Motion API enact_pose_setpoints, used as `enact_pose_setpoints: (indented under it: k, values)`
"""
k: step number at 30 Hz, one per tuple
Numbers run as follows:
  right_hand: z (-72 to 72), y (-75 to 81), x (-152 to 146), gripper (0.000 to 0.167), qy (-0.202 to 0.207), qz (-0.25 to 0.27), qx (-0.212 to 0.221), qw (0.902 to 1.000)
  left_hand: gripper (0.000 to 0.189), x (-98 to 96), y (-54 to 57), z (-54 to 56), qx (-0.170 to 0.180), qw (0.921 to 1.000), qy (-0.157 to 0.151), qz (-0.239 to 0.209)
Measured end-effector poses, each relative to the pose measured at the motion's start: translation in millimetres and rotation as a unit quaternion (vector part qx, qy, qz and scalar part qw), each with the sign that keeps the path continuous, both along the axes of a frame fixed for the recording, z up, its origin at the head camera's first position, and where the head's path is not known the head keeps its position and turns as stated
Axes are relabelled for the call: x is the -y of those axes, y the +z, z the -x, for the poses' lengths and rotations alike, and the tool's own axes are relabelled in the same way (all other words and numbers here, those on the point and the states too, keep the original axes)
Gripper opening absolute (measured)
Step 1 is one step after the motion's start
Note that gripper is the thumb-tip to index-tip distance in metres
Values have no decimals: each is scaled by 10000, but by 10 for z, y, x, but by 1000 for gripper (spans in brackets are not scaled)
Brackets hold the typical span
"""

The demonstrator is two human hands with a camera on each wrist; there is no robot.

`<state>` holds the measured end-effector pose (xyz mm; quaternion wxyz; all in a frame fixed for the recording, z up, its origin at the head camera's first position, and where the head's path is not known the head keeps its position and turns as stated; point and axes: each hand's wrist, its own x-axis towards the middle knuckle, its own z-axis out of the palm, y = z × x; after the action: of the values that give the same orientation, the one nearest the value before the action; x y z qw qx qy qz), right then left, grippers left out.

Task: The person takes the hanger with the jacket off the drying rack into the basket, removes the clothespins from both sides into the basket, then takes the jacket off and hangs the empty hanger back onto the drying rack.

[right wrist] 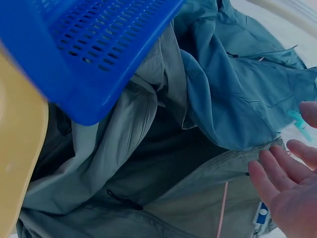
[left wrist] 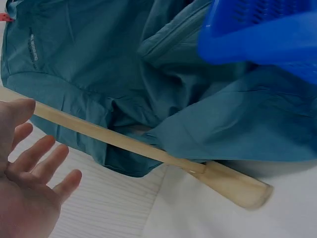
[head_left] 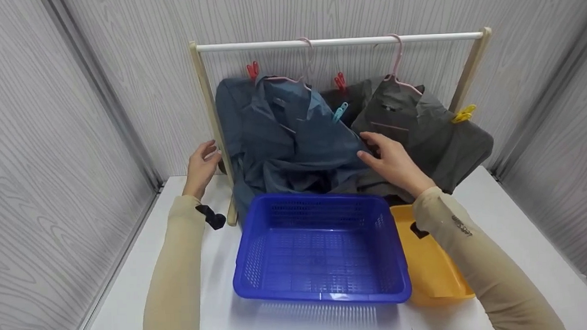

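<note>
Left hand [head_left: 203, 169] and right hand [head_left: 395, 165], fingers relaxed and empty, before a blue fabric jacket [head_left: 273, 131] and a dark-grey fabric jacket [head_left: 434, 140] hung from a white-railed wooden rack [head_left: 206, 99].
The left is beside the rack's post; the right is at the blue jacket's edge (contact unclear). A sideways tug might slide the slim pink hangers [head_left: 400, 51] or tip the rack. Counted: two jackets, two hangers, plastic clips [head_left: 340, 81] at four spots, one rectangular blue plastic basket [head_left: 322, 297], one yellow plastic bin [head_left: 423, 258].
</note>
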<state>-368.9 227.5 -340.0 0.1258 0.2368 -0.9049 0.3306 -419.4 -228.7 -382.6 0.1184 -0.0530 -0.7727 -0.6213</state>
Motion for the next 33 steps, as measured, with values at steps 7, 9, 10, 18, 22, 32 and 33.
enact_pose_setpoints:
  k: [7,9,10,18,22,32,33]
  values:
    - [188,95,113,40,12,159,-120,9998,50,-5,189,233,-138,9961,214,845]
    - [230,103,145,35,-32,153,-216,9996,47,-2,198,279,-253,9937,351,1034]
    - [250,101,165,33,-62,131,-237,9996,45,-2,197,293,-268,9928,401,1098]
    - [372,-36,292,30,-93,444,12,9990,44,-7,98,319,99,9948,455,910]
    - [392,-105,294,23,-404,780,-37,9961,42,-13,81,338,230,9939,408,1001]
    - [419,-38,315,17,-807,842,-533,9917,41,5,160,348,485,9947,-25,905]
    - [419,-7,312,17,-823,844,-595,9912,41,6,165,347,490,9948,-30,895]
